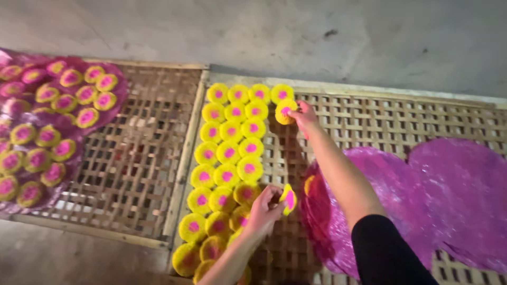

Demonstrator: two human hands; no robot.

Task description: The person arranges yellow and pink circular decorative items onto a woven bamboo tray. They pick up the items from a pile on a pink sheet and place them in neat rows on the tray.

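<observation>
Head view: two bare hands over a woven bamboo rack (369,113); a block of yellow discs with pink centres (232,153) is the landmark
Right hand (304,117): at the block's far right corner; fingertips pinched shut on one yellow disc (285,112), held flat, level with the top row
Left hand (265,207): at the block's near right edge; fingers closed on a second disc (288,199), tilted on edge
Rack contents: discs in tight rows, touching; purple sheets (449,195) right of the block
Left rack (142,158): left of the block; more discs on purple sheet (47,126)
</observation>
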